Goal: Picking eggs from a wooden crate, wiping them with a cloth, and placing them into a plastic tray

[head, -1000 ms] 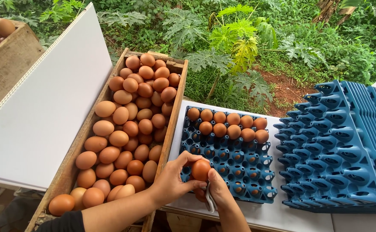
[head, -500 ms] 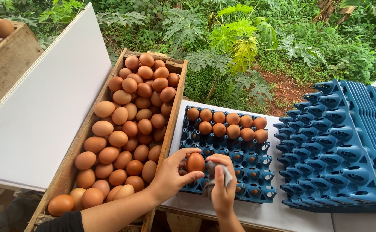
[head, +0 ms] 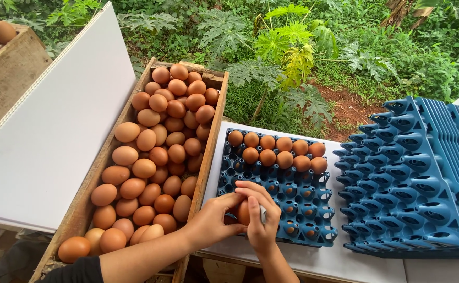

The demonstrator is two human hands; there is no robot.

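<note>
My left hand (head: 212,221) and my right hand (head: 261,216) meet over the near left corner of a blue egg tray (head: 303,202). Between them they hold one brown egg (head: 243,212), mostly covered by the fingers. A small pale object (head: 263,214) pokes out between my right fingers. The tray's far two rows hold several brown eggs (head: 274,150); its nearer cups are bare. To the left stands a long wooden crate (head: 209,142) packed with brown eggs (head: 153,162).
A tall stack of blue egg trays (head: 415,178) lies at the right on the white tabletop (head: 318,259). A white corrugated board (head: 56,126) leans at the left, beside another wooden crate (head: 7,68) with eggs. Green plants and bare soil lie beyond the table.
My right hand has come up from under the egg and closed over it from the right. Both hands and the egg have shifted slightly toward the tray's near left corner.
</note>
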